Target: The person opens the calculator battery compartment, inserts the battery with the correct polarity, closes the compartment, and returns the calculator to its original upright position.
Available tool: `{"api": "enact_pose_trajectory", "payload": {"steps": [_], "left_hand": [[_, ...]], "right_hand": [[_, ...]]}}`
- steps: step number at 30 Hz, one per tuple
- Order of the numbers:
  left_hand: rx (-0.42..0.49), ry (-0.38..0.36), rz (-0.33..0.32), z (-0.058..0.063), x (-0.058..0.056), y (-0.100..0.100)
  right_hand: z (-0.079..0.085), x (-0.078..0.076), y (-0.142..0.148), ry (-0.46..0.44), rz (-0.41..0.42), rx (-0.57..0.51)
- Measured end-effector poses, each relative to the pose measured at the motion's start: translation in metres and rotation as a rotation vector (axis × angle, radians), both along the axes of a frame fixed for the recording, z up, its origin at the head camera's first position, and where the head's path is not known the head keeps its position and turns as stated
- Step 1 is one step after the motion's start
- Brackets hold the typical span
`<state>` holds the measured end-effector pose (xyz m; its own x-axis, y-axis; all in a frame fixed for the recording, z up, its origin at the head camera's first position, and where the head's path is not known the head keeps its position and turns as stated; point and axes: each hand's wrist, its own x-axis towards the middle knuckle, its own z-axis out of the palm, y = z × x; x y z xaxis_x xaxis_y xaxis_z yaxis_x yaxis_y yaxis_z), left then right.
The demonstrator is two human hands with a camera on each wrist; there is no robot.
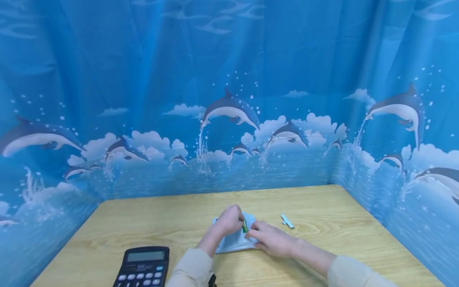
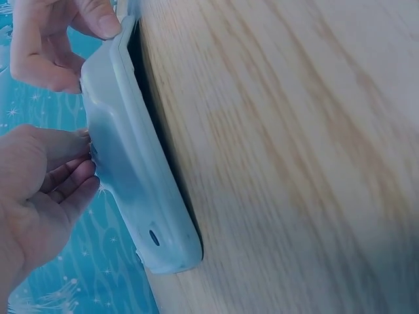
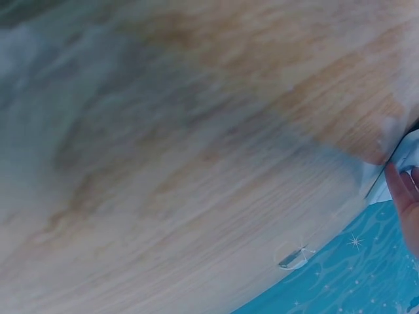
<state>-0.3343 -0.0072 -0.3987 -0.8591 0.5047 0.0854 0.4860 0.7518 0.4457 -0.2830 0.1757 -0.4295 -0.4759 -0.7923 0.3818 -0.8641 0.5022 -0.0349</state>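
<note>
A light blue plastic device lies on the table under both hands; its exact kind is not clear. My left hand pinches a small green battery over its upper face. My right hand holds the device's right side, its thumb at the rim and the fingertips bent in near the battery. In the left wrist view, the device's side wall shows a small dark slot, and the left fingers reach over the far edge, hiding the battery. The right wrist view catches only part of the right hand.
A small light blue plastic cover lies on the table right of the device. A black calculator sits at the front left. Behind the wooden table hangs a blue curtain with dolphins.
</note>
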Motion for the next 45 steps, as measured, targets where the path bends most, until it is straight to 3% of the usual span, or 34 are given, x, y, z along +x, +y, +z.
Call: {"api": "enact_pose_trajectory", "payload": {"steps": [8,23,39,45], "left_hand": [[-0.015,-0.001,0.010,0.0025,0.0024,0.0014],[-0.079,0.084,0.007,0.0035,0.0046,0.0022],[-0.026,0.013,0.031,0.0017,0.0072,0.0016],[-0.051,0.048,0.009,0.0013,0.0084,0.0020]], "right_hand": [[0.0004,-0.0009,0.0005,-0.009,-0.001,-0.009],[0.0030,-0.0012,-0.0019,0.009,0.001,-0.004],[0.0020,0.0011,-0.0027,0.003,0.009,-0.007],[0.0024,0.0007,-0.0029,0.000,-0.001,-0.002]]}}
